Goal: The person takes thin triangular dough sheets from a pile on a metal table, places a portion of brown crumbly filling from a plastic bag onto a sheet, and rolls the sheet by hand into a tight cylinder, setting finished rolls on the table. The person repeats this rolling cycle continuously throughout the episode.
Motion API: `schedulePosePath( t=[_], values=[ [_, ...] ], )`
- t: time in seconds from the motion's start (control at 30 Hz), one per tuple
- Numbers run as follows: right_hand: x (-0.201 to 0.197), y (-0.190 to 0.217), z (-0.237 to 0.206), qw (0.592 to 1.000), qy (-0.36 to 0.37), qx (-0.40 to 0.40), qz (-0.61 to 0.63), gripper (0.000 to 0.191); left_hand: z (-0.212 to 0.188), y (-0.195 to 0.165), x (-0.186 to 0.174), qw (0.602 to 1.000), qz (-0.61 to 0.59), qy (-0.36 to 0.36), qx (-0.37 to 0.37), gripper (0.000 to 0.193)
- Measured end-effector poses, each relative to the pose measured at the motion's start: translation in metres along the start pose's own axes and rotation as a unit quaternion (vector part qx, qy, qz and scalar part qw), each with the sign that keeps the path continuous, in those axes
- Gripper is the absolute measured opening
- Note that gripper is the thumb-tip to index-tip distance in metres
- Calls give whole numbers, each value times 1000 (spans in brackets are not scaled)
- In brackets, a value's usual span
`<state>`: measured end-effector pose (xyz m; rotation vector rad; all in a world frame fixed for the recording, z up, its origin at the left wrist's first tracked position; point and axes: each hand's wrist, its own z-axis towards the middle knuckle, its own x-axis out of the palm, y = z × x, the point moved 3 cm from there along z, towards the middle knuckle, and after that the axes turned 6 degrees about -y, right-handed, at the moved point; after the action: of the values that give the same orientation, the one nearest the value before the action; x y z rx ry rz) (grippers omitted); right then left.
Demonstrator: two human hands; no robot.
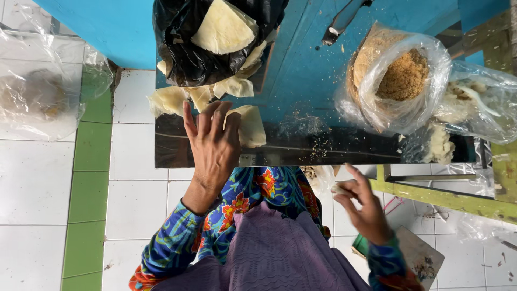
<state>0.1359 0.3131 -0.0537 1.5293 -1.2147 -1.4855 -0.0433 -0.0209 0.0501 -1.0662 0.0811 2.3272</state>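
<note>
While the left hand (214,141) is being laid flat, fingers spread, on a pale wrapper sheet (249,125) at the worktop (307,70) edge beside the black bag (183,59), a small dough lump (341,189) is being pinched in the right hand (365,207), kept ready below the crumb bag (401,81).

Left hand (214,141) presses a pale wrapper sheet (249,125); right hand (365,203) pinches dough (341,189).

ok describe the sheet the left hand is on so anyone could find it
Start at the blue table and the black bag of pale sheets at its near left. The sheet lies flat just below that bag, under the left hand. Unlike the others, it lies apart from the bag.
</note>
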Motion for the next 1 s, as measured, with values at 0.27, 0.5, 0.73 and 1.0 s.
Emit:
schedulePosePath(
  t=[0.27, 0.5, 0.73, 1.0],
  values=[
    [21, -31, 13, 851, -99, -294, -423, 32, 11, 10, -5, 964, -230, 10, -133, 12],
    [72, 87, 32, 973, -74, -215, 47, 34, 4, 3, -4, 896, -402, 11, -186, 17],
    [94, 180, 106, 942, 5, -78, 327, 79, 19, -40, -3, 668, -689, 49, -276, 10],
    [55, 189, 120, 958, 23, -125, 256, 85, 34, -60, 12, 692, -669, 37, -270, 10]
  ],
)
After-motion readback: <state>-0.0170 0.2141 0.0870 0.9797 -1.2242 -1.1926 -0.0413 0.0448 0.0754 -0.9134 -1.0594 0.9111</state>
